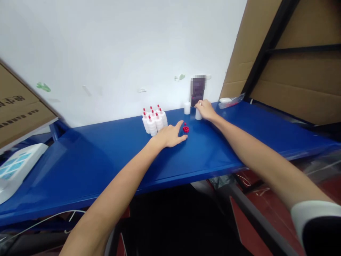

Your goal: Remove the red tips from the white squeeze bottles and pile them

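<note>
My left hand (170,135) lies flat on the blue table (106,156), fingers stretched out toward a small pile of red caps (185,128) just beyond the fingertips. Left of it stands a cluster of several white bottles with red caps (154,120). My right hand (206,109) reaches to the back of the table and curls over a small white bottle (198,114). A second uncapped white bottle (187,107) stands just left of it. A dark phone (197,91) leans upright against the wall behind the hand.
A white device with light blue keys (16,167) sits at the table's left end. Cardboard boxes (18,106) stand at left, cardboard panels on a black frame (293,64) at right. A clear plastic bag (230,101) lies at the back right.
</note>
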A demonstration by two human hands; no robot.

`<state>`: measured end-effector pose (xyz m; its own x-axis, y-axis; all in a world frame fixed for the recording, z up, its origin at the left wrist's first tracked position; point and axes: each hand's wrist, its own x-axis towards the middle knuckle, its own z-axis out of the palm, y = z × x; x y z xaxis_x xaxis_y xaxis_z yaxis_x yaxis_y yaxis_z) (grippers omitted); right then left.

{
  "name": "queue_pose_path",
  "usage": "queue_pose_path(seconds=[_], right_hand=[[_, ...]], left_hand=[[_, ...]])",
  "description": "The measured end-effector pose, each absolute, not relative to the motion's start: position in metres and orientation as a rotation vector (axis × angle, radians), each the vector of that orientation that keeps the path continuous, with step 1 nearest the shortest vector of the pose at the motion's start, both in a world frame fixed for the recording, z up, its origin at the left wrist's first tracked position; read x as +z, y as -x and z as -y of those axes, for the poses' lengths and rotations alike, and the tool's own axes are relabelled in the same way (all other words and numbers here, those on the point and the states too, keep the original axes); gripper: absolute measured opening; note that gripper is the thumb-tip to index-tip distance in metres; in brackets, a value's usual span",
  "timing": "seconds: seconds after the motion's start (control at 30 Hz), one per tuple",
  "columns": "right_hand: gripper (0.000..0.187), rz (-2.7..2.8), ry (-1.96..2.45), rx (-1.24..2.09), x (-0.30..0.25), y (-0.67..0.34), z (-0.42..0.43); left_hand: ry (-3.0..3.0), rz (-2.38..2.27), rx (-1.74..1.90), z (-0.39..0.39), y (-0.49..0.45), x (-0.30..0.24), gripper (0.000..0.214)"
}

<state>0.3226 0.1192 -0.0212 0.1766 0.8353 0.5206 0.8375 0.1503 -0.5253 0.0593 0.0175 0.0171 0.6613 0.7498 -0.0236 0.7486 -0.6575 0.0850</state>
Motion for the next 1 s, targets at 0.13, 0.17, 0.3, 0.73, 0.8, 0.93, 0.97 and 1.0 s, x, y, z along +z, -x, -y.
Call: queue_pose_path(seconds=[0.13,0.17,0.3,0.73,0.8,0.93,0.97,1.0], right_hand=[[0.019,1.593,1.641,0.065,-0.016,-0.318,-0.114],[0.019,1.603,1.616,0.068,-0.015,-0.317,-0.112],[0.019,1.584,1.571,0.131,-0.012,-0.313,-0.102],[0.032,1.558,1.518,0.292,-0.012,-0.288,-0.088],[0.033,1.562,1.501,0.336,-0.013,-0.287,-0.088],[0.034,1.557,1.466,0.383,-0.015,-0.288,-0.090],[0.034,1.558,1.457,0.394,-0.015,-0.288,-0.090],[0.034,1.559,1.449,0.405,-0.016,-0.289,-0.091]], left_hand=[[-2.750,-1.266,-0.006,-0.026,-0.077,0.016,0.094],[-2.737,-1.283,0.006,-0.027,-0.080,0.014,0.097],[-2.769,-1.286,0.260,-0.024,-0.080,0.003,0.086],[-2.809,-1.098,0.552,-0.029,-0.068,-0.009,0.041],[-2.812,-1.097,0.531,-0.028,-0.068,-0.008,0.041],[-2.832,-1.090,0.506,-0.027,-0.067,-0.007,0.041],[-2.836,-1.090,0.501,-0.027,-0.067,-0.007,0.042],[-2.837,-1.092,0.496,-0.027,-0.067,-0.007,0.042]])
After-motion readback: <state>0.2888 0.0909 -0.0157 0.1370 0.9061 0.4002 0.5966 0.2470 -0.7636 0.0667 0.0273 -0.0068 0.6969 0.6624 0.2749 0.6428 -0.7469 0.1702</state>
